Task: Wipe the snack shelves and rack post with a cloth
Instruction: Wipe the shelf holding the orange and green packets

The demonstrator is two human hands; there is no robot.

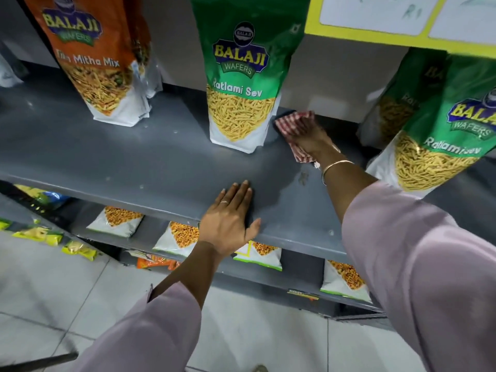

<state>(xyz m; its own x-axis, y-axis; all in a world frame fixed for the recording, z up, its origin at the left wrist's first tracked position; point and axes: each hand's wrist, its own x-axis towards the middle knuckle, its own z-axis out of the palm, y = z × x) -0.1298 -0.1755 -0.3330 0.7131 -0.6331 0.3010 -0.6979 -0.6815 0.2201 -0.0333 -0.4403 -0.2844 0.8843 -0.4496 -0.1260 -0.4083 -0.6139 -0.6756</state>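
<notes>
A grey metal shelf (112, 146) runs across the middle of the head view. My right hand (310, 136) presses a red-and-white checked cloth (291, 122) flat on the shelf, deep at the back, between two green snack bags. My left hand (230, 221) lies flat and open on the shelf's front edge, holding nothing. The rack post is not clearly visible.
A green Ratlami Sev bag (241, 84) stands just left of the cloth. Another green bag (440, 124) leans at the right, and an orange Tikha Mitha Mix bag (102, 57) stands at the left. Lower shelves hold several snack packets (257, 255). A yellow sign (397, 20) hangs above.
</notes>
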